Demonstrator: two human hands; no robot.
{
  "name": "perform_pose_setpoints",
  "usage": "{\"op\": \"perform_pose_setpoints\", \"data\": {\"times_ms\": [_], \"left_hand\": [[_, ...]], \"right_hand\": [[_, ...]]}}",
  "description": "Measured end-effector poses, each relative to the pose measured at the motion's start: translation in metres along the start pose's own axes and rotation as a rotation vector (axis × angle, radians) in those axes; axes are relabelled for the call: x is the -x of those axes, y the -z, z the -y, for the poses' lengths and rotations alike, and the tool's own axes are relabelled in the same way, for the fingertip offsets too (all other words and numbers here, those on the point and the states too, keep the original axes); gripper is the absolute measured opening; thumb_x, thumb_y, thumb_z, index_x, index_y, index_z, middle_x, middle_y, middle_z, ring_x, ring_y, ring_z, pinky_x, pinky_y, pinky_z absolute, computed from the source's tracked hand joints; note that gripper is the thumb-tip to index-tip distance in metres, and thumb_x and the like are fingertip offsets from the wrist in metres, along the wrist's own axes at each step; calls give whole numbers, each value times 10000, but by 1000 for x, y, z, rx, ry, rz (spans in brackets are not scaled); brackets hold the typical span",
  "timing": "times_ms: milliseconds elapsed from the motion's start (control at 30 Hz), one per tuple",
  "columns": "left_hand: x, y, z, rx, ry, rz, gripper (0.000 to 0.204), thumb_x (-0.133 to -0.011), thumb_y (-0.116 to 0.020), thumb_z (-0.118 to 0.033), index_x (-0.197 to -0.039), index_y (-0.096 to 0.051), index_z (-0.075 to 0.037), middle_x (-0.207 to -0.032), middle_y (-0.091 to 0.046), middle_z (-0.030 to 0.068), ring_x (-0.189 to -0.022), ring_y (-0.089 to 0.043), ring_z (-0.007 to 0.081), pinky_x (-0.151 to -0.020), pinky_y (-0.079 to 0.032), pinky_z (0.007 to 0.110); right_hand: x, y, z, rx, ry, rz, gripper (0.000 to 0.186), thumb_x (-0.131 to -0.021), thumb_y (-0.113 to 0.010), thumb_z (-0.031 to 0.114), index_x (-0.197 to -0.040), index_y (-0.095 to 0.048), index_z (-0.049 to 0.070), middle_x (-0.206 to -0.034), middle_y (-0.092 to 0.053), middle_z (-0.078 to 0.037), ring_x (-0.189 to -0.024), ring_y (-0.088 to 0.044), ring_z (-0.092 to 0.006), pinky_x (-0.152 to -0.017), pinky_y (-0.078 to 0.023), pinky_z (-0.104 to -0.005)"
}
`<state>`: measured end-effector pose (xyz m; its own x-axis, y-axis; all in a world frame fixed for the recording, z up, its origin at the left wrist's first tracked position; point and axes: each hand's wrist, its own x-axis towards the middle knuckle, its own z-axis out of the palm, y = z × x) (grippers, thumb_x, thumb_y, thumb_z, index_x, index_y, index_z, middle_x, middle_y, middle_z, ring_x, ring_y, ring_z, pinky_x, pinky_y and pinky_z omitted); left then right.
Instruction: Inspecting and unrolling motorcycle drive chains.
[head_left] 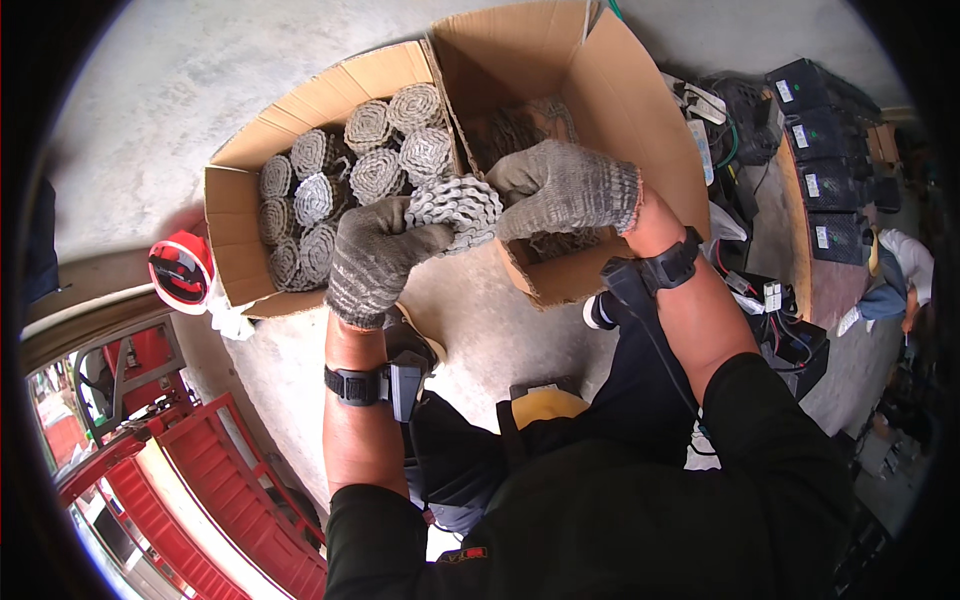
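Observation:
Both my hands wear grey knit gloves and grip one coiled roll of metal chain (455, 208) between two cardboard boxes. My left hand (378, 255) clasps the roll's left side. My right hand (562, 188) holds its right side from above. The left cardboard box (228, 215) is packed with several similar coiled chain rolls (378, 172) standing side by side. The right cardboard box (620, 95) is taller, with its flaps up, and holds loose tangled chain (515, 128), partly hidden behind my right hand.
The boxes sit on a concrete floor (170, 90). A red and white round object (180, 268) lies left of the left box. Black battery-like blocks (825, 130) and wires lie at the right. A red metal frame (215, 470) stands at the lower left.

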<state>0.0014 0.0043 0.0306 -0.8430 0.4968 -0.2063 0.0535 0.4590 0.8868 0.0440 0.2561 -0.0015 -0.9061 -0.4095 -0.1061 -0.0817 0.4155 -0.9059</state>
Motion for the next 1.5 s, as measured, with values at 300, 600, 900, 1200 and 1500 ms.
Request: {"op": "perform_pose_setpoints", "data": {"times_ms": [300,600,900,1200,1500], "left_hand": [[-2,1,2,-64,72,81,172,-763,-810,-151,-805,-707,-19,-655,-620,-14,-598,-491,50,-553,-435,243],[-6,-47,37,887,-27,-65,307,-859,-759,-139,-1071,-650,54,-936,-721,115,-813,-685,151,-775,-569,292],[-4,-48,24,757,-21,-185,180,-907,-696,-70,-1061,-689,22,-951,-714,37,-822,-639,89,-751,-535,254],[-1,-32,20,747,-12,-178,212,-874,-737,-110,-1054,-704,-1,-953,-709,24,-817,-629,91,-745,-522,241],[-2,-17,33,411,-27,-167,143,-852,-755,-71,-969,-722,4,-837,-703,8,-737,-593,48,-673,-508,228]], "right_hand": [[-6,-7,12,-134,-153,79,252,-839,-756,267,-810,-651,40,-678,-627,-68,-562,-583,-151,-521,-457,-311],[-7,-21,21,-703,-222,-236,172,-885,-722,182,-938,-676,24,-692,-642,-21,-445,-508,-77,-403,-392,-230],[-10,-28,22,-476,-219,-267,255,-869,-739,183,-1043,-682,5,-835,-696,-32,-664,-592,-70,-575,-476,-232],[-8,-21,12,-350,-57,-216,264,-823,-787,158,-990,-659,-1,-839,-679,-30,-752,-575,-75,-675,-494,-250],[-1,-5,3,-306,-160,-86,192,-824,-779,146,-835,-614,48,-680,-599,24,-560,-527,-61,-496,-427,-236]]}}
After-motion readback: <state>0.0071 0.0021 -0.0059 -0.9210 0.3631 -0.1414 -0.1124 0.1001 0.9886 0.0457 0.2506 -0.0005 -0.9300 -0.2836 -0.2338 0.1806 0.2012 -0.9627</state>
